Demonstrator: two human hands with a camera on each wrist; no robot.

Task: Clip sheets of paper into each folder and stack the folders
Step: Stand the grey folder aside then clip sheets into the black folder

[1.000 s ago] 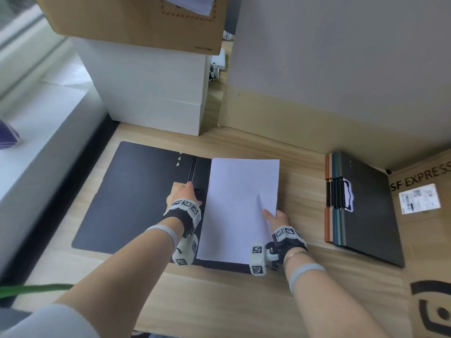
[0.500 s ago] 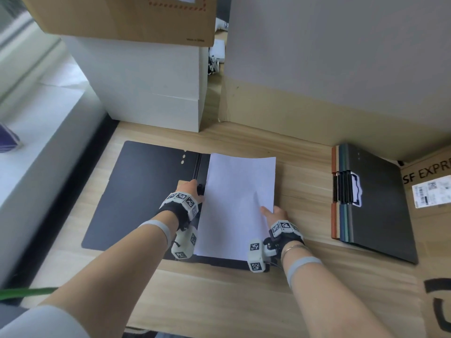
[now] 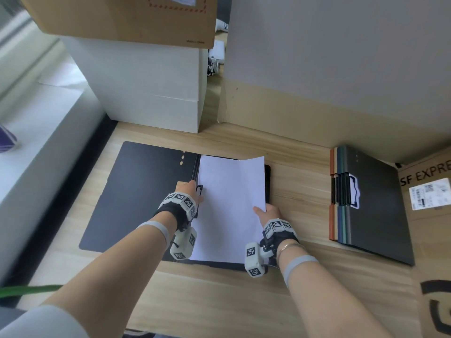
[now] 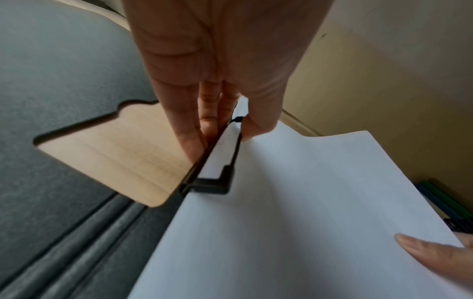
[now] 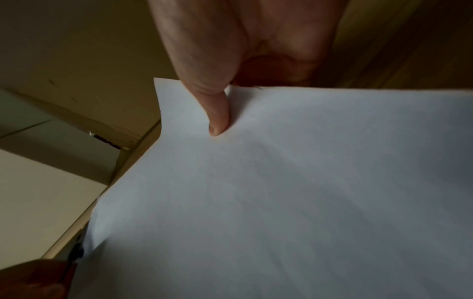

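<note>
White paper [image 3: 230, 206] buckles over open black folder [image 3: 144, 191].

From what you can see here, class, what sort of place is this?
Probably an office or mailroom desk: a wooden desk holds an open black clip folder, a stack of coloured folders, and an SF Express shipping box alongside white cartons.

Two bare forearms, each fitted with wrist-worn tracking gear

The left hand [image 3: 189, 191] and right hand [image 3: 268, 212] each carry a black wrist strap [image 3: 174, 213] topped by a white band of black-and-white square marker tags [image 3: 180, 198]; a white camera block [image 3: 183, 242] bearing more tags hangs under each wrist. Grey bands [image 3: 156, 228] circle both forearms, a thin metal bangle [image 3: 288, 247] sits on the right wrist, and a pale grey sleeve [image 3: 46, 320] covers the left upper arm.
</note>
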